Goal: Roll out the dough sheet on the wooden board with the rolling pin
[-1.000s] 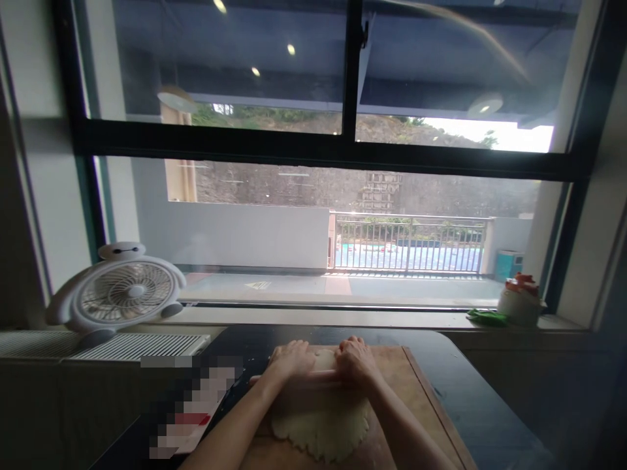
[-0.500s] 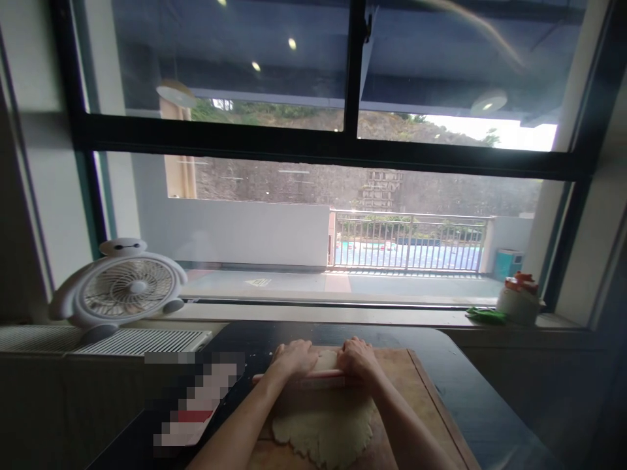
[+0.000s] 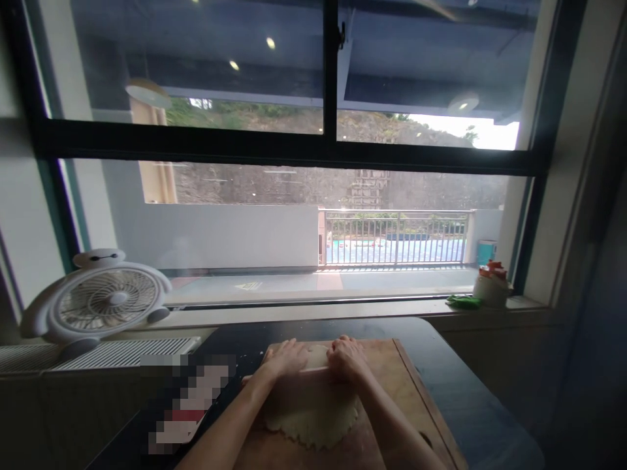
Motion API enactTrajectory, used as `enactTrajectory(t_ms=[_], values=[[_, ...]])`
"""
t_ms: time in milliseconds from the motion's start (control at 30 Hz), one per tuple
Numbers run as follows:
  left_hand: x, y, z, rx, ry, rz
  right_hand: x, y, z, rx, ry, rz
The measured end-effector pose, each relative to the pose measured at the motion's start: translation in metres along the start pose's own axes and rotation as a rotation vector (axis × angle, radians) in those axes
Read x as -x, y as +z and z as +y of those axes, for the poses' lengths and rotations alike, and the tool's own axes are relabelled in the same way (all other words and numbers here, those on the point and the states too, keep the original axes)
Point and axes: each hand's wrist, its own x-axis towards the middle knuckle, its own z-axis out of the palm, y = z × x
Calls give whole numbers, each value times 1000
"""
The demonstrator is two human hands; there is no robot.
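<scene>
A flattened sheet of pale dough (image 3: 313,411) with a ragged near edge lies on a wooden board (image 3: 386,398). Across its far part runs a rolling pin (image 3: 314,371), pinkish along the strip that shows between my hands. My left hand (image 3: 290,357) bears on the pin's left part, palm down, its fingers reaching over toward the far edge of the board. On the right part, my right hand (image 3: 347,356) is closed over the pin with its knuckles up. My hands and forearms hide much of the pin and the dough's sides.
The board rests on a dark table (image 3: 450,385) below a wide window. A blurred-out item (image 3: 196,405) lies to the left. A white fan (image 3: 115,297) stands beyond it by a radiator grille (image 3: 132,352). A white container (image 3: 491,290) and a green item (image 3: 463,301) occupy the sill.
The view has swung to the right, so everything sits further left in it. Both hands stay on the rolling pin; my left fingers now stretch further forward over it.
</scene>
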Motion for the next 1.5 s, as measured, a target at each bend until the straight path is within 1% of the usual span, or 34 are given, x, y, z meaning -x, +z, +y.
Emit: enactTrajectory(t_ms=[100,167,267,433,500,600,833,967,1100,1233,1367,1500], values=[[9,2,1,9,-4,-23,13,-3,-2,-5,12,16],[14,2,1,8,-5,-6,18,-4,-4,-6,23,33],[18,0,4,-5,-4,78,19,-6,-6,-4,50,58],[20,-6,8,-35,-24,262,7,-8,-11,13,108,118],[17,-7,9,-41,-36,303,1,-8,-11,21,118,134],[9,-9,8,-46,-55,333,-10,-7,-11,31,119,135],[-12,-8,1,-59,-70,369,-34,4,-5,41,100,84],[-13,-4,0,-60,-66,371,-35,8,-3,40,96,77],[-5,-2,0,-58,-59,358,-24,5,-4,35,107,84],[9,-2,3,-47,-61,338,-5,-2,-6,27,109,102],[20,-1,7,-33,-95,325,13,-6,-8,24,114,120],[25,-1,10,-27,-122,321,19,-7,-9,25,130,122]])
